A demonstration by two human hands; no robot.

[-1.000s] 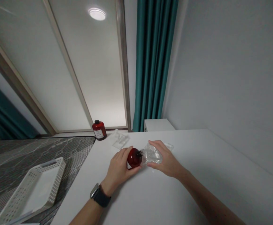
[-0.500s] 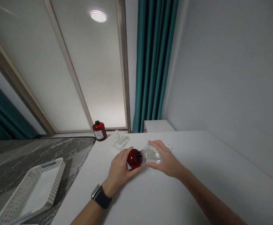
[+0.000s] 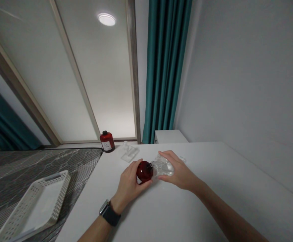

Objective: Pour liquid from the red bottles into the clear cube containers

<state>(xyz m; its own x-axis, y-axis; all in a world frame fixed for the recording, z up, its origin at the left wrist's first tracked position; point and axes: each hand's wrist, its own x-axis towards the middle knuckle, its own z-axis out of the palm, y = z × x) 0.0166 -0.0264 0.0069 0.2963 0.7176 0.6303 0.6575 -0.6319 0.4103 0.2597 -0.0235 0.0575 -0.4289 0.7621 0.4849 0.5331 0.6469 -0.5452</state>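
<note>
My left hand (image 3: 128, 183) is closed round a dark red bottle (image 3: 144, 171) with a black neck, just above or on the white table (image 3: 176, 215). In my right hand (image 3: 180, 173) is a clear, crinkled-looking container (image 3: 162, 166), lying sideways between thumb and fingers. Its narrow end meets the black neck of the bottle; whether it carries liquid I cannot tell. Beyond my left hand lies a clear flat piece (image 3: 129, 153) with a small raised part. Partly hidden behind my right fingers is another small clear item (image 3: 183, 158).
A second red bottle (image 3: 107, 143) with a black cap and white label stands at the table's far left corner. Left of the table, a white perforated basket (image 3: 58, 201) rests on a grey patterned surface (image 3: 83, 168). A white cabinet (image 3: 171, 136) stands behind the table.
Both hands keep their hold on the bottle and the clear container, almost unmoved. The view has shifted very slightly.
</note>
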